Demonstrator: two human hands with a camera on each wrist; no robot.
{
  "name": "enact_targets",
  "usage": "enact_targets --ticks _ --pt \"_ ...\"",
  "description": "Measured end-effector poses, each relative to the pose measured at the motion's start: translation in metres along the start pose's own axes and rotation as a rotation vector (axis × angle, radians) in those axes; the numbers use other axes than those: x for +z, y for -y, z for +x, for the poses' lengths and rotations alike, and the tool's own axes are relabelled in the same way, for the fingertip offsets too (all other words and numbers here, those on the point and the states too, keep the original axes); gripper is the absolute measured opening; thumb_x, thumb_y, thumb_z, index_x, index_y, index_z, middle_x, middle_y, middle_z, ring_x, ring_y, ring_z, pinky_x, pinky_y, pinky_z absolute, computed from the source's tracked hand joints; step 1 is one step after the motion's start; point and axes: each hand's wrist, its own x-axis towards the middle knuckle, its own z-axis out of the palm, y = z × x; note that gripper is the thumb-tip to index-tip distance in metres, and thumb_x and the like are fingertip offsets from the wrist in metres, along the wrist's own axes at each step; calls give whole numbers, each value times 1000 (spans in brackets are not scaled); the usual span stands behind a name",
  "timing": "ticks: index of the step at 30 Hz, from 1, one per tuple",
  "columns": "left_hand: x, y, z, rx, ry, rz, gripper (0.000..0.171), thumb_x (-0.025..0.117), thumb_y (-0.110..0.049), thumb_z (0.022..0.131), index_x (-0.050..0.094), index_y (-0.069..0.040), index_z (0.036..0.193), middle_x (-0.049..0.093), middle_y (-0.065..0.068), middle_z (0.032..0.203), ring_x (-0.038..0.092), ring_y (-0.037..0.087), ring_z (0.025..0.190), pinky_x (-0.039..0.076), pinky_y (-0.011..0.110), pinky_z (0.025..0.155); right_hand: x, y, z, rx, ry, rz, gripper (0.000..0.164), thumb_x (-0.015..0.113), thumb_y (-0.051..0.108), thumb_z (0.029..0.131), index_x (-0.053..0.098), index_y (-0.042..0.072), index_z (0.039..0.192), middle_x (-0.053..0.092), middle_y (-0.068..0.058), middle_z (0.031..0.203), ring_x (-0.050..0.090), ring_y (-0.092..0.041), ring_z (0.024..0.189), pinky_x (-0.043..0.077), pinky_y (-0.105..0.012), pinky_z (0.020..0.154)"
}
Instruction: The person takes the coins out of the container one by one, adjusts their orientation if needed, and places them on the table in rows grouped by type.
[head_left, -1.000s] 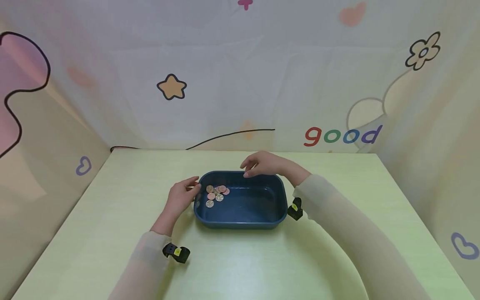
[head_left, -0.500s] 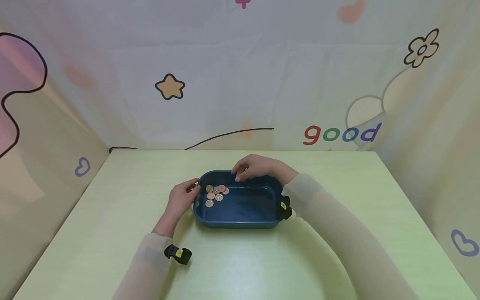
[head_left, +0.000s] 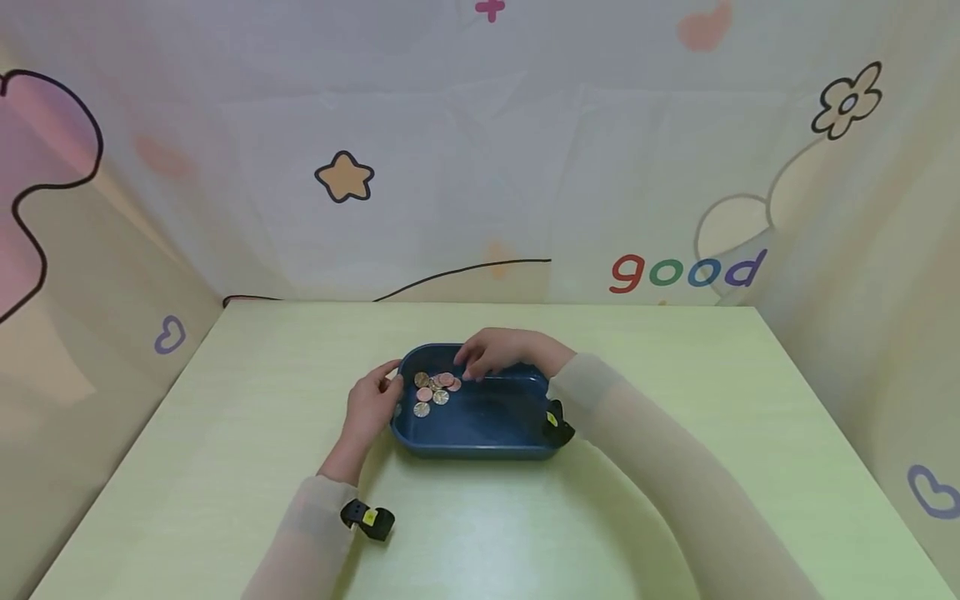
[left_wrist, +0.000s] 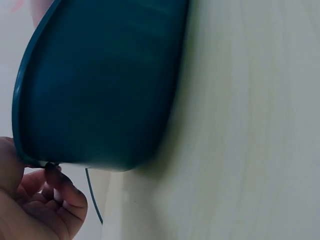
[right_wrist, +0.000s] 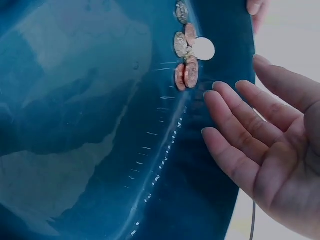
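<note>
A dark blue rectangular basin (head_left: 487,429) with rounded corners stands on the table. Several silver-coloured and copper-coloured coins (head_left: 440,397) lie together on its floor at the left end, some overlapping. My left hand (head_left: 371,408) grips the basin's left rim, thumb on top; in the left wrist view, the curled fingers of the left hand (left_wrist: 45,207) come up to the rim from outside. Over the back part of the basin hovers my right hand (head_left: 497,350), its fingers loosely bent and pointing at the coins. Seen from the right wrist, the right hand (right_wrist: 275,150) holds nothing and is apart from the coins (right_wrist: 191,72).
A pale wooden table (head_left: 480,533) surrounds the basin on all sides. Behind it hangs a printed cloth (head_left: 465,167) with a star, a flower and the word "good", and cloth also closes off both sides. Each wrist wears a black strap (head_left: 368,518) with a camera.
My right hand has moved left and lower, from above the back rim to inside the basin near the coins. The left hand stays at the left rim; the coins have not moved.
</note>
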Motion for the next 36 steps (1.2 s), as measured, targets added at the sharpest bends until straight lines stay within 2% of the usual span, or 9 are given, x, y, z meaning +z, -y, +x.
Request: enact_targets --ticks 4,10,14,17,21,25,31,36 --pt "3 2 -2 17 -38 -27 42 55 -15 99 62 -1 138 53 1 77 44 10 60 36 22 55 4 0 8 4 32 -23 45 56 15 103 54 -1 145 69 -20 129 69 -25 111 55 -38 99" --pt "4 5 -4 38 -69 -67 41 57 -12 97 65 1 135 54 1 71 44 8 57 36 22 53 11 1 18 33 67 -42 48 55 13 103 50 -1 149 69 -20 130 70 -27 113 56 -39 96" --pt "4 7 -6 106 -103 -108 40 58 -13 95 68 3 129 53 -1 66 44 8 55 36 22 52 13 2 24 64 74 -56 51 54 12 103 46 0 152 70 -19 130 70 -27 115 56 -36 95" --pt "5 8 -6 131 -110 -111 40 59 -14 94 69 4 128 53 -1 65 44 9 55 37 22 52 15 0 30 82 85 -100 51 53 11 104 44 2 154 70 -18 131 70 -27 116 57 -35 94" --pt "6 6 -5 86 -82 -84 40 58 -12 95 67 3 130 53 2 68 45 10 57 37 22 53 20 -4 37 90 88 -151 51 54 12 103 46 5 153 71 -16 130 71 -25 113 57 -31 87" --pt "5 1 -5 59 -69 -62 39 57 -10 97 65 3 133 52 1 68 43 9 56 36 21 53 22 -4 39 85 70 -156 51 56 13 102 48 6 152 71 -16 128 72 -24 109 55 -27 79" --pt "4 0 -5 60 -74 -56 40 57 -10 97 65 3 134 51 -1 66 42 8 54 35 21 52 24 0 40 65 34 -150 49 57 9 101 52 9 150 72 -16 121 73 -21 97 47 -21 66" --pt "4 3 -5 88 -81 -57 40 57 -9 97 64 5 133 51 -3 63 40 8 52 33 22 52 25 1 40 40 21 -160 50 58 9 101 51 9 150 74 -17 115 74 -23 94 46 -20 66"
